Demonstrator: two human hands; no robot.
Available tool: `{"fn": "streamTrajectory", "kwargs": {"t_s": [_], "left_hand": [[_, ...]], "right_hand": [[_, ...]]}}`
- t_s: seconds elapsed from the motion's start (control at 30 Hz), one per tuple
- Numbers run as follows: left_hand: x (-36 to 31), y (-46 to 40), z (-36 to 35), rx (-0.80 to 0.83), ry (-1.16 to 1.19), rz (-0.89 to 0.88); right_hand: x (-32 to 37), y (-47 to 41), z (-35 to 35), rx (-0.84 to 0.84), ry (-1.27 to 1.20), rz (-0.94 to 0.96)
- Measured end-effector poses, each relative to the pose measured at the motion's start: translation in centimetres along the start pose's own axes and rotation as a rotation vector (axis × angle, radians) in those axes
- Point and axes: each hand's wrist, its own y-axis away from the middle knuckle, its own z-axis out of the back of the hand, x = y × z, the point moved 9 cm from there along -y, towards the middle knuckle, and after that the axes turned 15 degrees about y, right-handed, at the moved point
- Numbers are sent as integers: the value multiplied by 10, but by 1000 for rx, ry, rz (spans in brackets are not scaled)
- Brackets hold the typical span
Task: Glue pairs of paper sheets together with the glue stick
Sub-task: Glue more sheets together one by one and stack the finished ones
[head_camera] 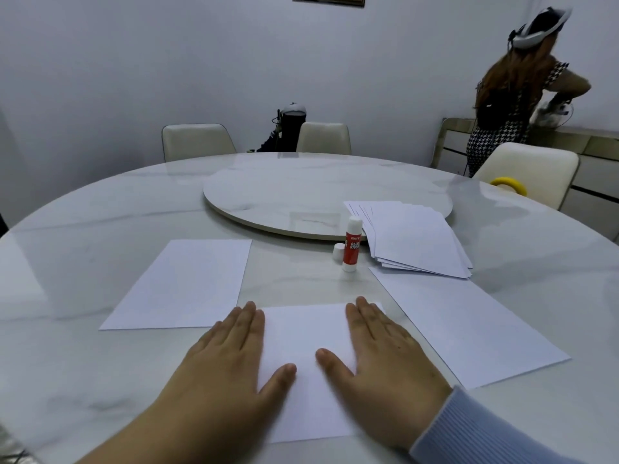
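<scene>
A white paper sheet lies on the table right in front of me. My left hand presses flat on its left edge and my right hand presses flat on its right side, fingers straight. Another sheet lies to the left and a third sheet to the right. A red and white glue stick stands upright beyond the middle sheet, its white cap off and beside it. A fanned stack of paper sits right of the glue stick.
The round marble table carries a lazy Susan at its centre. Chairs stand around the far side. A yellow ring shows at the right edge. A person with a headset stands at a sideboard, back right.
</scene>
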Motion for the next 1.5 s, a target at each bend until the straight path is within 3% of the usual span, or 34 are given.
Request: {"fn": "streamTrajectory", "kwargs": {"t_s": [0.37,0.57,0.67,0.73,0.8,0.9,1.03,1.13,1.23,1.4,1.5], "left_hand": [[7,3,5,-63,57,74],[10,0,5,-79,136,83],[13,-1,19,-196,390,43],[32,1,40,-377,621,80],[46,1,53,-444,629,120],[49,-9,46,-351,454,150],[27,-11,37,-322,229,76],[18,-3,37,-360,232,16],[15,-1,37,-377,258,-19],[13,1,39,-383,291,-59],[11,3,41,-389,318,-100]], "right_hand": [[-16,2,35,-176,-46,-77],[-48,11,42,-159,-622,-190],[-49,21,53,-143,-701,-55],[-61,28,73,-185,-720,-5],[-84,37,105,-297,-788,-10],[-135,50,158,-579,-997,-24],[-188,25,174,-826,-1213,-217],[-198,-15,142,-797,-1444,-406],[-188,-52,100,-668,-1518,-524],[-179,-88,52,-515,-1143,-716],[-179,-97,39,-477,-1039,-743]]}}
